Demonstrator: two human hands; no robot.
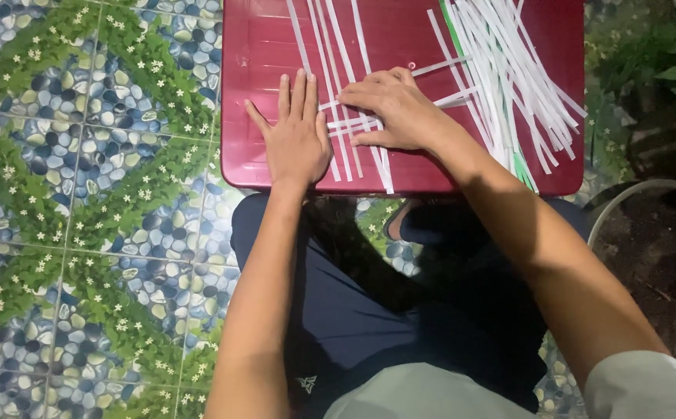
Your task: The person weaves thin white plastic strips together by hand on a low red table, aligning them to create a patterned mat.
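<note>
- Nearest me are dark shorts and two bare forearms reaching far toward a red desk [260,46] standing on patterned floor tiles [82,194].
- My left hand [298,132] lies flat, fingers spread and open, pinning nothing but the desk just left of the woven strips [357,147]; it holds nothing.
- My right hand [392,109] presses palm-down on those crossing white paper strips, fingers loosely curled; I cannot tell if any strip is pinched.
- Long strips run near-to-far, short ones left-to-right beneath the right hand, which is the nearer one.
- Loose pile of strips [516,70] lies right of the right hand, apart, angled far-left to near-right.
</note>
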